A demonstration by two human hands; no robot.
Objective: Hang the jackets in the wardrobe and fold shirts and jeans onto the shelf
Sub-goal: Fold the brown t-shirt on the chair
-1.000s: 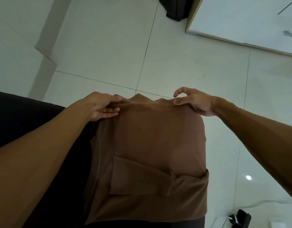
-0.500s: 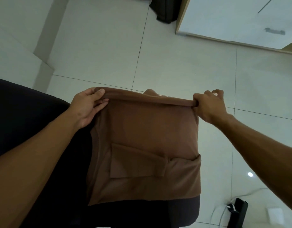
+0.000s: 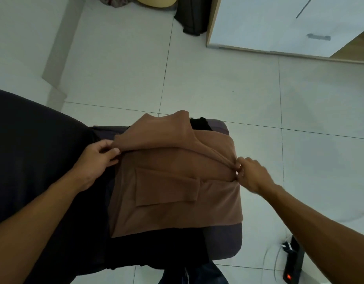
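A brown shirt lies partly folded on a dark padded seat in the middle of the view. Its far part is turned over toward me, and the folded edge runs between my two hands. My left hand pinches the left end of that fold. My right hand grips the right end, fingers curled round the cloth. A sleeve lies folded across the shirt's middle. Dark clothing shows under the shirt's far edge.
A white wardrobe with a wooden edge stands at the top right on the tiled floor. A black bag leans beside it. A black power strip with a red light lies at the bottom right. Dark fabric covers the left.
Both hands have drawn the shirt's far edge toward me, folding it over the body. The hands have come lower and nearer. The camera has tilted up, showing more floor and wardrobe.
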